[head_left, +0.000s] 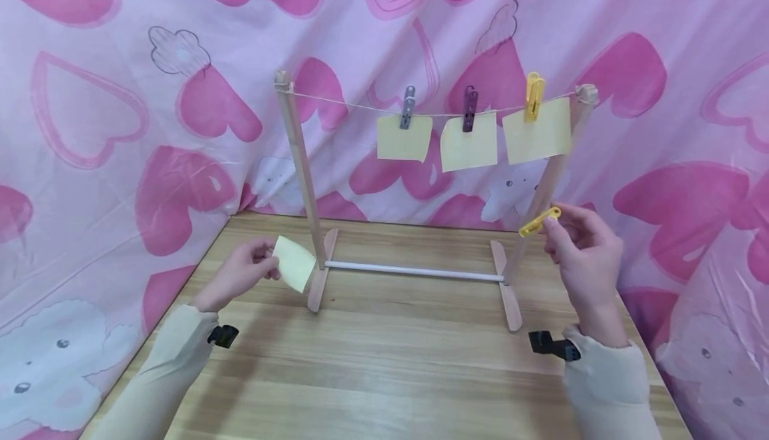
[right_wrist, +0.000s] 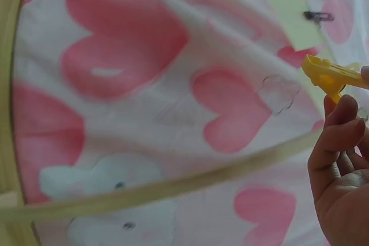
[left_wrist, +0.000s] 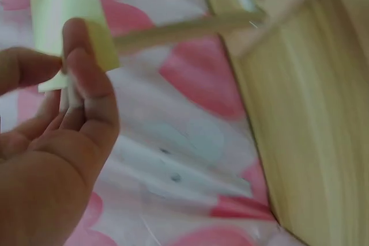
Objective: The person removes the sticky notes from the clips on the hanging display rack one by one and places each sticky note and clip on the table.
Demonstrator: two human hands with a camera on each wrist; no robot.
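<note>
My left hand [head_left: 245, 268] pinches a pale yellow paper note [head_left: 294, 264] by its edge, just left of the wooden rack's left foot [head_left: 322, 280]. The left wrist view shows thumb and fingertips on the note [left_wrist: 78, 10]. On the right, my right hand [head_left: 585, 253] holds a yellow clothespin [head_left: 540, 222] between thumb and fingers, beside the rack's right post [head_left: 549, 183]. In the right wrist view the clothespin [right_wrist: 331, 76] points away from the fingers. Three notes hang from the string, under a grey clothespin [head_left: 408, 107], a purple one [head_left: 470, 109] and another yellow one [head_left: 533, 97].
The rack's left post [head_left: 300, 159] and right post carry the string [head_left: 336, 101] between them. A white rod [head_left: 414, 270] joins the feet low down. The wooden table [head_left: 384, 360] meets a pink heart-patterned cloth [head_left: 198, 106] behind and at both sides.
</note>
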